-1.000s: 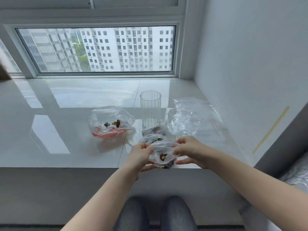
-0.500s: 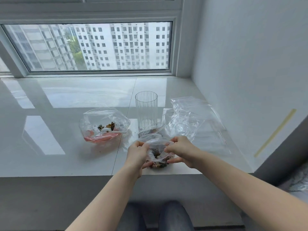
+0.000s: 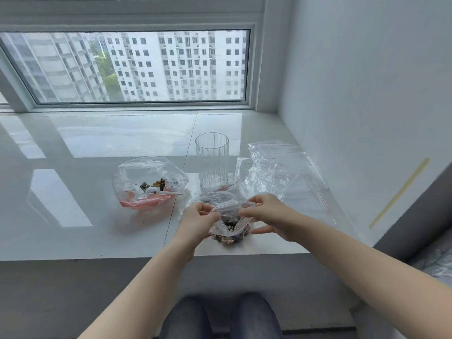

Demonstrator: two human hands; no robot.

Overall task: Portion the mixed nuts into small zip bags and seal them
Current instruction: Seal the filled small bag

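Both hands hold one small zip bag (image 3: 230, 222) of mixed nuts (image 3: 228, 238) at the near edge of the shiny white sill (image 3: 73, 216). The left hand (image 3: 195, 222) pinches the bag's top at 9 o'clock. The right hand (image 3: 267, 214) pinches it at 3 o'clock. The bag's mouth looks partly open. A ribbed glass (image 3: 212, 160) stands at 12 o'clock from the bag. A bigger bag of nuts (image 3: 149, 182) sits at 10 o'clock. Empty bags (image 3: 281, 172) lie at 2 o'clock.

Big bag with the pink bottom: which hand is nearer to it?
Left. The left hand sits just right of the big bag, pinching the small bag; the right hand pinches that bag's far side, farther away.
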